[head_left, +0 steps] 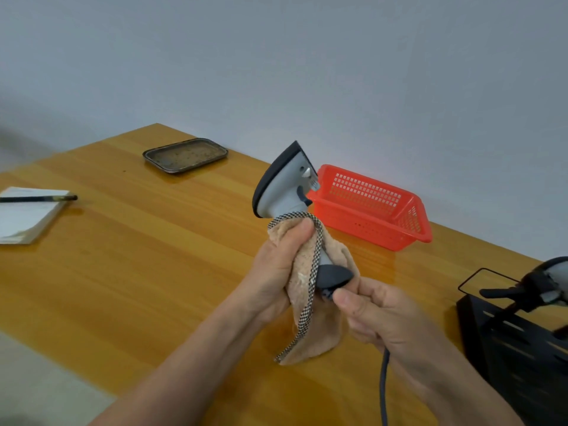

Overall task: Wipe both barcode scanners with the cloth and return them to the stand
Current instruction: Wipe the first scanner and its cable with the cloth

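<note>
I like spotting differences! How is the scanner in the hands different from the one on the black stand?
The held scanner is up in the air, head upward, its handle wrapped in the cloth; the other scanner rests on the stand, bare. The held one shows fully; the other is cut off by the picture's edge. Both look grey and black.

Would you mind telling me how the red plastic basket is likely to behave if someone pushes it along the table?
The red basket looks light: its walls are thin open mesh and nothing shows inside. On the glossy table it would probably slide easily. Low and wide, it seems unlikely to tip.
</note>
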